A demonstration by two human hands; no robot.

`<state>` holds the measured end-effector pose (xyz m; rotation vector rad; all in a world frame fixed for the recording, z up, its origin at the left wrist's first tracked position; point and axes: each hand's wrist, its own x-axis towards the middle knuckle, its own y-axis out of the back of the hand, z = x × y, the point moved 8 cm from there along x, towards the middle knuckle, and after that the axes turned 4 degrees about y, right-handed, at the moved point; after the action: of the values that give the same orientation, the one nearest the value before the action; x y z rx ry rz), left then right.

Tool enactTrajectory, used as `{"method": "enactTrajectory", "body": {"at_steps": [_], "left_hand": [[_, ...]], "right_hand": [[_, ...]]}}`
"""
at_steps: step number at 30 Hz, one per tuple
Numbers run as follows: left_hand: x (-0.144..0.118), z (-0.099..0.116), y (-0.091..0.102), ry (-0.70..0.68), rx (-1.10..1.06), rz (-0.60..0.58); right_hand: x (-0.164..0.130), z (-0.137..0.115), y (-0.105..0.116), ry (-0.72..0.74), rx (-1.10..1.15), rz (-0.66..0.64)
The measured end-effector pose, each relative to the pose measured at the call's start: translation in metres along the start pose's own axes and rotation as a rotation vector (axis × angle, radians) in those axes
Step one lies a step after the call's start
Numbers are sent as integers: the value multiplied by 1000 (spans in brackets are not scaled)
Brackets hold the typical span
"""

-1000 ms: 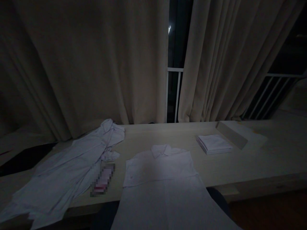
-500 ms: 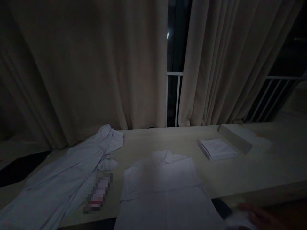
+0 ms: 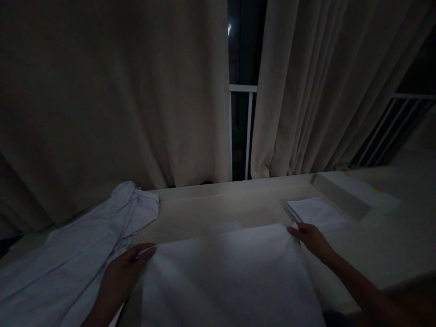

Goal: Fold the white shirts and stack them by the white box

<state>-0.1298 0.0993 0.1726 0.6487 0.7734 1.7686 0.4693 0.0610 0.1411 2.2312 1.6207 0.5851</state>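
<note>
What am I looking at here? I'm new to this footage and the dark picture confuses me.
There is no machine here: a person wears a camera on the head, looking forward and down at their own two bare hands. The left hand and the right hand each pinch a far corner of a white shirt folded over on a pale table. To the left lies a crumpled white shirt. By the right hand sits a small stack of folded white cloth, with a flat box behind it. Beige curtains hang behind, with a dark window gap and white railing between them.
</note>
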Motion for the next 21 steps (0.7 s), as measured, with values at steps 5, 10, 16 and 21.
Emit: {"method": "enactTrajectory", "body": {"at_steps": [5, 10, 16, 21], "left_hand": [[75, 13, -64, -121, 27, -29], [107, -20, -128, -128, 12, -83], [119, -42, -132, -85, -4, -7], [136, -36, -102, -43, 13, 163]], "right_hand": [[75, 28, -45, 6, 129, -64], [100, 68, -105, -73, 185, -171], [122, 83, -112, -73, 164, -148], [143, 68, -113, -76, 284, -126]]}}
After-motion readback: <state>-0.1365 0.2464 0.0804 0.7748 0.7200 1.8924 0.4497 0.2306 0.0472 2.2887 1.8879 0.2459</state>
